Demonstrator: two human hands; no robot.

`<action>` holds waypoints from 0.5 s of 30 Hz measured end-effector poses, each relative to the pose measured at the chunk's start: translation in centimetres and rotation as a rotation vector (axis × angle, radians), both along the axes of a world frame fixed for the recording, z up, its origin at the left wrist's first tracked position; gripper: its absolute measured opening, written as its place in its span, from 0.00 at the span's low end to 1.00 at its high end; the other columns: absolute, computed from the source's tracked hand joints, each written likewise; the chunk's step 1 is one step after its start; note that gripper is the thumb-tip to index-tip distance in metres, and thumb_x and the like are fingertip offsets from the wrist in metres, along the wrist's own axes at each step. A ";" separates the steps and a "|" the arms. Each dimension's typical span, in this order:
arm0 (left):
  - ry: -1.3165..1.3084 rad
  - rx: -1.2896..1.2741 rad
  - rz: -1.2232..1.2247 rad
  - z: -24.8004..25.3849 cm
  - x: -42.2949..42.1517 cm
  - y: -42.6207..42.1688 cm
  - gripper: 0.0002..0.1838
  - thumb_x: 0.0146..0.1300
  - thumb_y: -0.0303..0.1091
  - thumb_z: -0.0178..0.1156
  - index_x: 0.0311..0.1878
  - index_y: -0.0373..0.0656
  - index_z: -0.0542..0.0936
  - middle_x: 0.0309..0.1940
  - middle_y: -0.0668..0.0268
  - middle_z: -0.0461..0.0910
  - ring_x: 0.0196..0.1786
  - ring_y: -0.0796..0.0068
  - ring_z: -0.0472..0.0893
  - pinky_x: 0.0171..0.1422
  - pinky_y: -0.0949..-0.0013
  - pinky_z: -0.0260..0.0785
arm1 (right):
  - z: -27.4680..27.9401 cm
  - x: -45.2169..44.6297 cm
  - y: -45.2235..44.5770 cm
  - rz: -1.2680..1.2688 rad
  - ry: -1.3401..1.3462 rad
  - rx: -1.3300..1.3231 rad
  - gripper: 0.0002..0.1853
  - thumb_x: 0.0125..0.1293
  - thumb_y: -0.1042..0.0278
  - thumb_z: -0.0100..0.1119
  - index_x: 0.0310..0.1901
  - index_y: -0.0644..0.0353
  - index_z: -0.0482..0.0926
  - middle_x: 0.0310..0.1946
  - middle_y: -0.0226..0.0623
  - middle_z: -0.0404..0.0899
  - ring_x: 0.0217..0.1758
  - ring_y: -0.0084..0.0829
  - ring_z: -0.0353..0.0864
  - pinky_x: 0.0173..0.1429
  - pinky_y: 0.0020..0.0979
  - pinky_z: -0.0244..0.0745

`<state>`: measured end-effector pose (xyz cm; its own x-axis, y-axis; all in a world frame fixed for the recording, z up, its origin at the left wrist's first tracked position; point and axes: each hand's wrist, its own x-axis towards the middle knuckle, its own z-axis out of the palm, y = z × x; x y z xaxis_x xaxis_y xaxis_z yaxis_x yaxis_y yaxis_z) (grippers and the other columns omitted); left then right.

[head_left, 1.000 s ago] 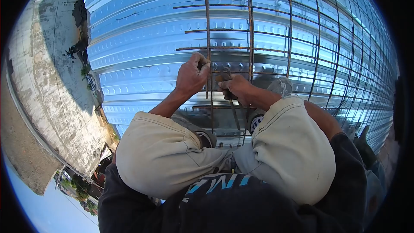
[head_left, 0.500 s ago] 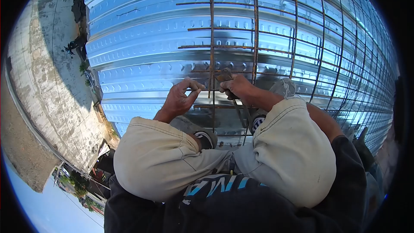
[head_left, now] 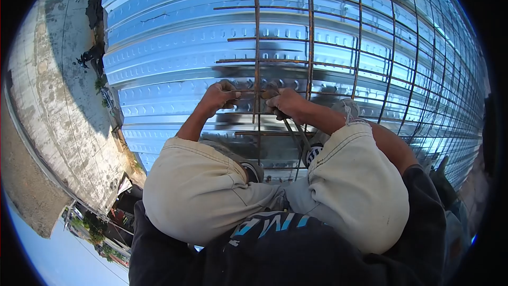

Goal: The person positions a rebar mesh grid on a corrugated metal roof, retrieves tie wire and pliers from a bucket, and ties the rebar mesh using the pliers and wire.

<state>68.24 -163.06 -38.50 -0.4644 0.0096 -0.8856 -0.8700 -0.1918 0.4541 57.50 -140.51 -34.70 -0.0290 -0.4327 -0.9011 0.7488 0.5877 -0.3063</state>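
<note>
My left hand (head_left: 220, 97) is closed, with thumb and fingers around the end of a thin crosswise steel bar (head_left: 247, 91). In my right hand (head_left: 288, 104) is a pair of pincers (head_left: 271, 92); the head is by the bar crossing and the long handles (head_left: 292, 133) point down toward my shoe. Between my hands runs a rusty lengthwise rebar (head_left: 257, 47), which the crosswise bar meets. Whether tie wire is at this crossing is too small to tell.
Ribbed shiny metal decking (head_left: 169, 47) lies under the rebar grid (head_left: 391, 47), which spreads to the right. My bent knees (head_left: 196, 190) and shoes (head_left: 313, 153) are close below my hands. Beyond the decking's left edge, a concrete ground (head_left: 47, 90) lies lower down.
Both hands have moved slightly up and away from me; the left one rose more and now closes on the crosswise bar's end. The pincers stay in my right hand, handles spread a little more.
</note>
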 end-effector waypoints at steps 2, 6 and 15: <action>0.048 -0.007 -0.060 -0.6 -0.9 -1.0 0.11 0.57 0.33 0.67 0.37 0.39 0.75 0.29 0.65 0.79 0.29 0.79 0.79 0.32 0.77 0.71 | 0.1 -0.1 0.0 0.003 0.005 -0.006 0.11 0.65 0.72 0.56 0.45 0.67 0.71 0.27 0.35 0.75 0.21 0.22 0.71 0.24 0.24 0.67; 0.126 -0.090 -0.131 -1.0 -1.7 -1.3 0.11 0.57 0.33 0.66 0.37 0.37 0.78 0.28 0.66 0.79 0.28 0.80 0.77 0.31 0.77 0.69 | 0.4 -0.2 0.0 0.013 0.022 -0.003 0.11 0.65 0.71 0.55 0.45 0.68 0.71 0.28 0.37 0.77 0.22 0.22 0.72 0.25 0.25 0.69; 0.166 -0.213 0.045 0.4 -2.6 1.0 0.13 0.57 0.32 0.64 0.40 0.33 0.76 0.29 0.62 0.80 0.30 0.77 0.80 0.32 0.75 0.71 | 0.2 0.4 0.1 0.037 0.076 -0.039 0.11 0.65 0.68 0.55 0.44 0.66 0.73 0.25 0.33 0.75 0.20 0.21 0.69 0.23 0.26 0.65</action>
